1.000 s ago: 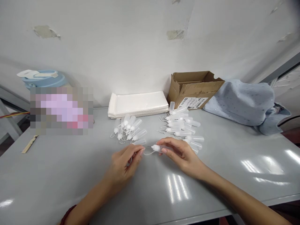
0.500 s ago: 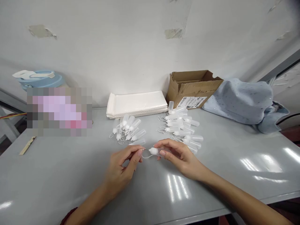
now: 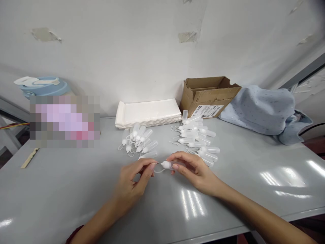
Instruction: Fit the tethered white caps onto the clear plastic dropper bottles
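In the head view my right hand (image 3: 195, 172) is closed around a small clear squeeze bottle (image 3: 166, 164) with a white top, lying sideways and pointing left. A thin metal needle tip sticks out of the top towards my left hand (image 3: 135, 177). That hand pinches the end of the bottle's white tether (image 3: 159, 171), where a small cap is mostly hidden by thumb and forefinger. Just beyond my left hand lies a loose group of similar bottles (image 3: 142, 137). Behind my right hand is a larger pile of bottles (image 3: 194, 135), their thin tethers facing left.
White padded envelopes (image 3: 149, 112) are stacked against the wall. To their right stands an open cardboard box (image 3: 209, 96), with light blue cloth (image 3: 259, 108) beside it. At left are a blue-lidded container (image 3: 47, 86), a blurred-out patch and a flat strip (image 3: 29, 158).
Almost nothing differs. Both hands stay in place with the bottle and its tether, apart from a very slight shift of the fingers and view.
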{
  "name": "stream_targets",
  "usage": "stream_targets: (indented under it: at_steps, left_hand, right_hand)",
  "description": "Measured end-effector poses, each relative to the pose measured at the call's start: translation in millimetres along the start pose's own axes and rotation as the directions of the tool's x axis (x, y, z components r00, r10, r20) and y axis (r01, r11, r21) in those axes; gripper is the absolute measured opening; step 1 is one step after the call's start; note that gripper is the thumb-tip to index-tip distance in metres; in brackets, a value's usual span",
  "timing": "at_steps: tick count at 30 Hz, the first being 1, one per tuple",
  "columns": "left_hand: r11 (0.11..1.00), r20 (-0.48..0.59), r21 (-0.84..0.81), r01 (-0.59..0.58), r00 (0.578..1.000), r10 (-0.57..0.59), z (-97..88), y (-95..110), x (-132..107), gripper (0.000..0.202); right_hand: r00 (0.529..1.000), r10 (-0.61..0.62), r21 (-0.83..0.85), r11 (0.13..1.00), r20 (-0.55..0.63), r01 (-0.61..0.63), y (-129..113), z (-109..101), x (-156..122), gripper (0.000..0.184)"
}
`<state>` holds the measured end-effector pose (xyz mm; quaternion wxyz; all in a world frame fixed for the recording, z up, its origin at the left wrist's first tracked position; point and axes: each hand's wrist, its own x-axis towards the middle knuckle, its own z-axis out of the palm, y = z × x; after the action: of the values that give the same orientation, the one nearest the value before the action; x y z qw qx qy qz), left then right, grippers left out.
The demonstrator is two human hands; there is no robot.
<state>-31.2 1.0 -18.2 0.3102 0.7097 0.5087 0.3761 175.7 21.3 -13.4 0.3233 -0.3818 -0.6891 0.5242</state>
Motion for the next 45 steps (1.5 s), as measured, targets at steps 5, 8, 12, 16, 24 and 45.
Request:
stream_targets:
  at_steps: [5,8,12,16,24,45]
  left_hand:
    - [0.999,-0.012,0.021,-0.045,0.999,0.045,1.2,-1.6,-0.2,0.016]
    - [0.998,-0.008,0.03,-0.053,0.999,0.054,2.1,-2.2,-0.2,0.016]
    - [0.997,0.002,0.049,-0.057,0.998,0.057,3.0,-2.5,-1.0,0.017]
    - [0.996,0.012,0.055,-0.063,0.998,0.063,3.5,-2.1,-1.5,0.018]
    - [0.99,0.04,0.085,-0.108,0.994,0.105,5.6,-5.9,-3.6,0.018]
    - [0.981,-0.001,-0.058,0.184,0.983,-0.185,-7.1,1.6,4.9,0.016]
  right_hand:
    - [1.0,-0.006,0.003,1.0,-0.003,0.006,0.8,-0.2,0.3,0.017]
    - [1.0,-0.011,-0.006,1.0,-0.006,0.011,1.9,0.4,0.6,0.016]
    - [1.0,-0.012,0.001,1.0,0.004,0.012,4.0,0.9,0.8,0.016]
    - [1.0,-0.031,0.0,1.0,0.008,0.031,4.7,0.8,0.3,0.016]
    - [0.999,-0.037,-0.027,0.999,0.005,0.037,4.8,2.1,-0.6,0.016]
    - [0.996,-0.019,-0.144,0.99,-0.092,0.006,5.9,-5.6,4.3,0.02]
